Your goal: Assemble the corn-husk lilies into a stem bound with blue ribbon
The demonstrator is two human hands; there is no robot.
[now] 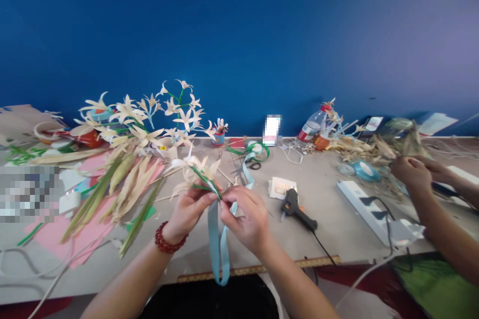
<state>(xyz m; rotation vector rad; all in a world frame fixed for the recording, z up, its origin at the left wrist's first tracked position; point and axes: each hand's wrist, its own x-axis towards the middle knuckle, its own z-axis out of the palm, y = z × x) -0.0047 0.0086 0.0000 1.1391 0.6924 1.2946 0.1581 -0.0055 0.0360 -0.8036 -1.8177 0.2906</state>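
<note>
Above a table [318, 174], left hand [192, 209] and right hand [245, 214] pinching a flower stem [206, 180], small cup [218, 139] holding sticks [221, 124]

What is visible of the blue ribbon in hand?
The blue ribbon looks pale, flat, smooth and satiny. A slack loop hangs below the left hand and right hand, crossing the table's near edge. Another stretch leads from behind the right hand toward a ribbon roll. The right hand appears to pinch it; the fingers hide whether it touches the green stem.

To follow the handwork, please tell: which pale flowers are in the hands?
The frontmost pale flowers, their green stem between the left hand and right hand, above the hanging blue ribbon; the other flowers are farther back.
</note>
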